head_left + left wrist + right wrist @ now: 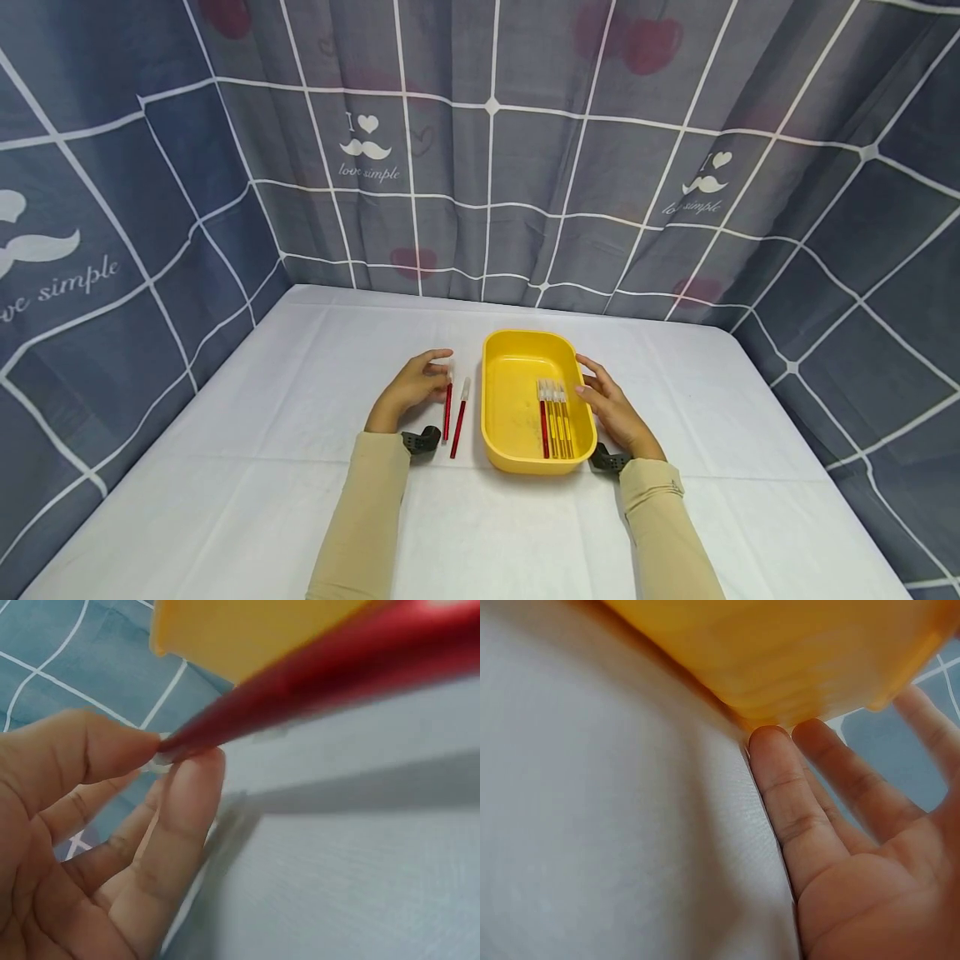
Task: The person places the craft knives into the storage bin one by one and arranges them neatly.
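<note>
My left hand [411, 388] pinches a slim red pen-shaped tool [447, 414] near its pale-capped end, between thumb and finger. The left wrist view shows the shiny red barrel [315, 686] slanting away from the fingertips. A second red pen-shaped tool [458, 429] with a whitish cap lies on the table just to its right. My right hand [617, 412] holds the right side of a yellow plastic basin [513, 417], thumb over the rim and fingers along the outer wall [780, 660]. Inside the basin lie one red tool [544, 429] and several gold ones [561, 425], side by side, caps pointing away.
A white cloth [247, 500] covers the table. Grey-blue checked curtains [450, 225] enclose the back and both sides. Dark wrist devices [422, 440] sit at both sleeve cuffs.
</note>
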`<action>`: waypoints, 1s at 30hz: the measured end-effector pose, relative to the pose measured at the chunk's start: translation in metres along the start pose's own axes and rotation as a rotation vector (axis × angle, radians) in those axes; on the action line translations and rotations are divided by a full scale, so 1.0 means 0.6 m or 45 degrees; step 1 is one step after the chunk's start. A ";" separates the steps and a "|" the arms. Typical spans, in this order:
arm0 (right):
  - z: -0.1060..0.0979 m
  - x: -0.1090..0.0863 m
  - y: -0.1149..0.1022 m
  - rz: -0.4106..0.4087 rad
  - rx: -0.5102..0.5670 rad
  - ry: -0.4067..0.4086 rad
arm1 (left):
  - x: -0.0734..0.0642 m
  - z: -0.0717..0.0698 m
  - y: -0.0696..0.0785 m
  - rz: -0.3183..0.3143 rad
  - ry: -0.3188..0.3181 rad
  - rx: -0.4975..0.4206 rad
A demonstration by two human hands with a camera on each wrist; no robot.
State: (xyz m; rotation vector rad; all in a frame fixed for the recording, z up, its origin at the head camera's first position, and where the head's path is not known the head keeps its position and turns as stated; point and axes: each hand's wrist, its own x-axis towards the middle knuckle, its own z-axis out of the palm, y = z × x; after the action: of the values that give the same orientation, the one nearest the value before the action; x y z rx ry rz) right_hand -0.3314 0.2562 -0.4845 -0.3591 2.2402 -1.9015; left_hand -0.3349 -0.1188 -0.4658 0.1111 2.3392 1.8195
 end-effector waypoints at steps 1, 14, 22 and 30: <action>0.000 0.000 0.000 0.002 0.002 0.001 | 0.000 -0.001 0.000 0.014 0.000 -0.009; -0.004 -0.001 0.001 -0.002 -0.004 0.007 | 0.004 -0.008 0.020 0.152 0.033 -0.312; -0.004 0.000 0.002 0.004 -0.007 0.004 | -0.002 -0.003 0.042 0.188 -0.002 -0.390; -0.004 0.001 0.001 0.007 -0.014 0.004 | -0.009 0.004 0.061 0.206 -0.028 -0.422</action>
State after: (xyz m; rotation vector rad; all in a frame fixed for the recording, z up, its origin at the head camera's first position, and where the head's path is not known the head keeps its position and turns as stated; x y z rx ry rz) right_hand -0.3325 0.2582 -0.4850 -0.3514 2.2522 -1.8891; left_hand -0.3309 -0.1084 -0.4307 0.2808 2.0310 2.2412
